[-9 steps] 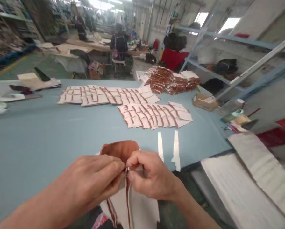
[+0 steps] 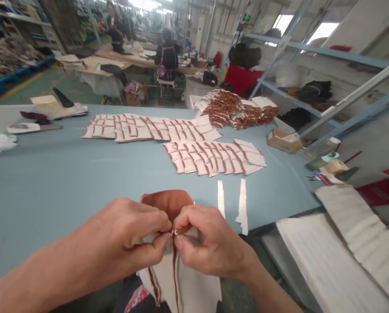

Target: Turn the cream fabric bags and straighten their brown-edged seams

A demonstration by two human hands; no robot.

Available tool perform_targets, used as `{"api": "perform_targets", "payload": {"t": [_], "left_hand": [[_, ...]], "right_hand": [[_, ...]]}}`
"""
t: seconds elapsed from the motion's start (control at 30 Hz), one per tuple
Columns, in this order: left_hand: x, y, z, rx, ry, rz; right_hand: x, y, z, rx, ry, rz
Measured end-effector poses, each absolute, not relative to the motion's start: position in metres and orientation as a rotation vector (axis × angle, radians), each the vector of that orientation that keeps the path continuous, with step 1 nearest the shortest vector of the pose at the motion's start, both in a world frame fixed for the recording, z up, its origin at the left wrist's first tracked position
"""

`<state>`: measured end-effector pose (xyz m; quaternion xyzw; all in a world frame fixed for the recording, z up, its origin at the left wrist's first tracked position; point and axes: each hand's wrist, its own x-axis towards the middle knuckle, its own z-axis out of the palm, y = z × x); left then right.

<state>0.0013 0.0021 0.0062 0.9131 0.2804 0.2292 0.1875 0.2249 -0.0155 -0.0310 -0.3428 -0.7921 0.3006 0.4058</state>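
Note:
Both my hands pinch a white cloth piece (image 2: 187, 278) with red-brown trim stripes at the near edge of the blue table (image 2: 57, 182). My left hand (image 2: 129, 237) and my right hand (image 2: 207, 241) meet fingertip to fingertip at the top of a trim stripe. A brown folded part (image 2: 166, 202) of the piece rises just behind the fingers. The white cloth hangs down below the hands, off the table edge.
Two fanned rows of similar white, red-striped pieces (image 2: 214, 156) lie mid-table, with stacked bundles (image 2: 233, 108) behind. Two white strips (image 2: 241, 206) lie by my right hand. A small cardboard box (image 2: 280, 140) and tools sit right. People sit at far tables.
My hands stay pinched on the cloth; the view has shifted slightly and my left hand's fingers have curled a little tighter.

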Motion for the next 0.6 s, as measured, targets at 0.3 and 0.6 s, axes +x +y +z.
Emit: {"api": "perform_targets", "payload": {"t": [0.3,0.6], "left_hand": [[0.009,0.001,-0.020,2.622,0.996,0.970],[0.014,0.000,-0.011,1.709,0.926,0.708]], "right_hand": [[0.219,-0.017,-0.042,-1.003,-1.993,0.674],[0.218,-0.018,-0.040,-0.965,-1.772,1.163]]}}
